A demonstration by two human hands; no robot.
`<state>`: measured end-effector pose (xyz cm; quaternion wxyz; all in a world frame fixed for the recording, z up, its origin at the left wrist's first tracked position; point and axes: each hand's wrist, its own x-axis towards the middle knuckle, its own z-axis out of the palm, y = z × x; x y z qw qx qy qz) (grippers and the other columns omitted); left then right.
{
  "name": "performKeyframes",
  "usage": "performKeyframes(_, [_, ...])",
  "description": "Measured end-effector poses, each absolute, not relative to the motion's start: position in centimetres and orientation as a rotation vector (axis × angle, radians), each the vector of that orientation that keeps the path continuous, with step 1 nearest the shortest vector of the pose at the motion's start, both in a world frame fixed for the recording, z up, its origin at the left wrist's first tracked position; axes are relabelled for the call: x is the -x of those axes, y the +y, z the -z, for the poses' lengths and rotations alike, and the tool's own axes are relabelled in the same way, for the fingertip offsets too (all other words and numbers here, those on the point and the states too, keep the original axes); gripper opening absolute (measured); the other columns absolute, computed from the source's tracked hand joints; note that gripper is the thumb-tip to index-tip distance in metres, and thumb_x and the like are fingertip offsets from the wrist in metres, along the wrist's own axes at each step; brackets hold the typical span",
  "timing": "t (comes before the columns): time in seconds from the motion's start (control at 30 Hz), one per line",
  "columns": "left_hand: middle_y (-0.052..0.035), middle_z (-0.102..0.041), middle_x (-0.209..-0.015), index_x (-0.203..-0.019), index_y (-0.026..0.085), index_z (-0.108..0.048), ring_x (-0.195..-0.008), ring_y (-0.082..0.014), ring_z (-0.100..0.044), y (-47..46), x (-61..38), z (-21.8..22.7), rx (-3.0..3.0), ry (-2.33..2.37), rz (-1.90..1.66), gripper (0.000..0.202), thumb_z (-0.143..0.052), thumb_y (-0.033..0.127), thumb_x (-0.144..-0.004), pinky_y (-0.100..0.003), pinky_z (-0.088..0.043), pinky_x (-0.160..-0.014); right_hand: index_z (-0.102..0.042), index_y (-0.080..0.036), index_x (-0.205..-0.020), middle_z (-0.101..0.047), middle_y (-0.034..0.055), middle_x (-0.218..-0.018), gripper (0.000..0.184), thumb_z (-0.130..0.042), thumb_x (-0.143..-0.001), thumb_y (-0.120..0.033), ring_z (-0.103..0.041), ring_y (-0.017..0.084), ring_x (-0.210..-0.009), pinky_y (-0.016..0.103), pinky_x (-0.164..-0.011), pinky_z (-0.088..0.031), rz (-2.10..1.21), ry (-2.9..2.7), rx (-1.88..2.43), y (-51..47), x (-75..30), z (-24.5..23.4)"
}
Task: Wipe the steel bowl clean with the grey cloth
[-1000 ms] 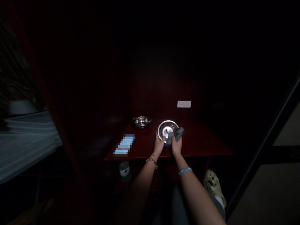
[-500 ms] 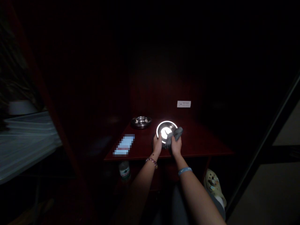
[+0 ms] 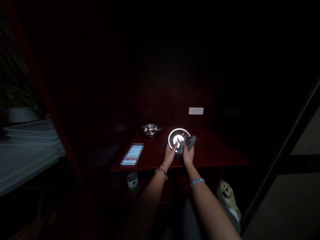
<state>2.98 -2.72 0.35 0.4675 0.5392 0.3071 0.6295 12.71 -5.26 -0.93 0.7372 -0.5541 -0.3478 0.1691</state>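
A shiny round metal bowl [image 3: 172, 136] is tilted toward me above the dark red table [image 3: 215, 151]. My left hand [image 3: 170, 154] grips its lower left rim, the thumb lying over the edge. Bunched in my right hand [image 3: 188, 155] is a grey cloth [image 3: 191, 142], pressed against the bowl's lower right rim and inside. The fingers under the bowl are hidden. At the back left of the table stand more metal bowls [image 3: 150, 133], which look stacked.
A blurred-out rectangle, bright like a screen [image 3: 132, 154], lies at the table's left. Below the table edge is a plastic bottle [image 3: 133, 182]. A white socket panel [image 3: 196, 111] is on the back wall. Pale trays [image 3: 30, 143] are stacked at left; a clog [image 3: 228, 196] shows at lower right.
The bowl has shifted slightly right and its glare has dimmed. My left thumb has moved further over the rim. The cloth stays in my right hand.
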Motion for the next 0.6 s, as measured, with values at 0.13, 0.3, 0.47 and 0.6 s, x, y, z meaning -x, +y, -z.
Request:
performKeyframes(0.13, [-0.0112,-0.064,-0.129,-0.125,0.02,-0.055,-0.123,-0.0264,-0.06,-2.68,-3.21,-0.18,-1.35,0.725,-1.552,0.048,-0.071,0.025,-0.08,-0.046,-0.04,-0.113,-0.054,-0.015,-0.13,-0.068,0.013,-0.12,0.057,-0.053,-0.081,-0.043,-0.065,0.028,-0.112,0.041,-0.1,-0.048,-0.347,-0.752,1.221,-5.32,-12.69,0.95])
performKeyframes(0.3, [-0.0124,-0.062,-0.13,-0.129,0.02,-0.046,-0.125,-0.027,-0.058,-2.21,-3.18,0.34,-1.394,0.743,-1.551,0.064,-0.077,0.024,-0.073,-0.045,-0.039,-0.113,-0.055,-0.017,-0.128,-0.069,0.0118,-0.118,0.055,-0.054,-0.081,-0.044,-0.065,0.029,-0.112,0.041,-0.098,-0.049,-0.331,-0.749,1.222,-5.28,-12.76,1.04])
performKeyframes(0.47, [-0.011,-0.066,-0.121,-0.129,0.021,-0.041,-0.121,-0.0268,-0.062,-2.21,-3.0,0.4,-1.397,0.743,-1.519,0.068,-0.077,0.026,-0.073,-0.043,-0.042,-0.111,-0.053,-0.016,-0.131,-0.068,0.0121,-0.119,0.058,-0.054,-0.08,-0.045,-0.064,0.029,-0.113,0.041,-0.099,-0.048,-0.336,-0.744,1.229,-5.2,-12.83,1.11])
performKeyframes(0.6, [-0.0128,-0.065,-0.125,-0.135,0.02,-0.041,-0.121,-0.0288,-0.061,-2.27,-3.0,0.25,-1.353,0.737,-1.549,0.073,-0.077,0.026,-0.073,-0.044,-0.041,-0.111,-0.053,-0.018,-0.134,-0.067,0.0123,-0.123,0.059,-0.053,-0.08,-0.044,-0.064,0.029,-0.116,0.04,-0.1,-0.047,-0.337,-0.754,1.24,-5.38,-12.75,0.93])
